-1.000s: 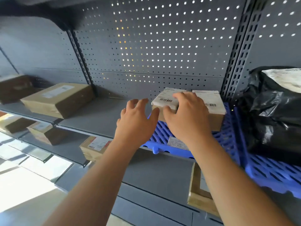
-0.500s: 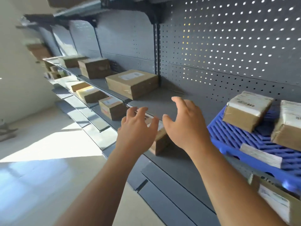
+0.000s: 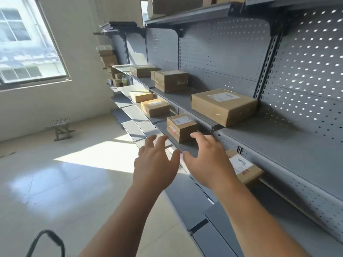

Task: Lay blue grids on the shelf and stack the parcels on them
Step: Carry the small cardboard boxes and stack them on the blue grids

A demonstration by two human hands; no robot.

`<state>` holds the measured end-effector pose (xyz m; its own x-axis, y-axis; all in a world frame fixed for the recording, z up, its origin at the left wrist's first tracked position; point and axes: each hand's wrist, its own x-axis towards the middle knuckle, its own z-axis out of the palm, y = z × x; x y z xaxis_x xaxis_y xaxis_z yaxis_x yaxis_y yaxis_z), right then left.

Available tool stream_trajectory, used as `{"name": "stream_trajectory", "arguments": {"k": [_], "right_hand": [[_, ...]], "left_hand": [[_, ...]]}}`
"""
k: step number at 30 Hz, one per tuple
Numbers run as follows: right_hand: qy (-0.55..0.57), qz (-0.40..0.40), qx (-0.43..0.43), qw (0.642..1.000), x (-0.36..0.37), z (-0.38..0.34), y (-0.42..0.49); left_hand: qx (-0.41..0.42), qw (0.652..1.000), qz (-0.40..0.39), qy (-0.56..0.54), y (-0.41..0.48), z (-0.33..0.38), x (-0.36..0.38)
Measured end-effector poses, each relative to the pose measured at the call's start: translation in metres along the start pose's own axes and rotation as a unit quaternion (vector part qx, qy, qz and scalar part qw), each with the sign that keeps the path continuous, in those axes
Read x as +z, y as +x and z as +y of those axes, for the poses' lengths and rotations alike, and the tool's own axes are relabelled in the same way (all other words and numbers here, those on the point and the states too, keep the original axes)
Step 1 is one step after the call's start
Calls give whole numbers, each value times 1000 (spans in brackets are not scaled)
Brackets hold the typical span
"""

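My left hand point(image 3: 156, 164) and my right hand point(image 3: 207, 161) hover side by side in front of the grey shelving, fingers spread, holding nothing. Just beyond the fingertips a small brown parcel point(image 3: 181, 127) with a white label stands on a lower shelf. A wide flat parcel point(image 3: 223, 106) lies on the upper grey shelf point(image 3: 278, 143). Under my right wrist another labelled parcel point(image 3: 243, 168) sits on the lower shelf. No blue grid is in view.
More brown parcels point(image 3: 170, 80) line the shelves toward the far corner. The perforated back panel point(image 3: 306, 58) rises behind them. A small stool point(image 3: 60, 127) stands on the sunlit floor by the window point(image 3: 27, 45). A black curved handle point(image 3: 47, 242) shows at the bottom left.
The view has swung left along the shelving; the blue grid with its parcels has gone out of frame. My right hand has let go of the parcel, and both hands now hover open.
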<state>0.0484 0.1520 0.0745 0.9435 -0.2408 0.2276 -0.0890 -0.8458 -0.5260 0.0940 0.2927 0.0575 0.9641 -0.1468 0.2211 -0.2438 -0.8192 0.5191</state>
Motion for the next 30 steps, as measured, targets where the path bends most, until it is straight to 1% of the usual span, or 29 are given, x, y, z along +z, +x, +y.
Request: {"name": "stream_trajectory", "arguments": {"k": [10, 16, 20, 24, 30], "right_hand": [[6, -58, -42, 997, 74, -57, 87], [26, -97, -75, 992, 124, -69, 165], [27, -119, -93, 988, 146, -73, 229], [38, -135, -126, 982, 169, -88, 290], [39, -179, -160, 970, 230, -115, 350]], "left_hand": [[-64, 997, 28, 14, 69, -86, -16], [-107, 992, 45, 38, 137, -126, -6], [-134, 987, 42, 77, 185, -149, -1], [-167, 979, 61, 97, 236, -169, -1], [-219, 967, 69, 113, 293, -219, -2]]}}
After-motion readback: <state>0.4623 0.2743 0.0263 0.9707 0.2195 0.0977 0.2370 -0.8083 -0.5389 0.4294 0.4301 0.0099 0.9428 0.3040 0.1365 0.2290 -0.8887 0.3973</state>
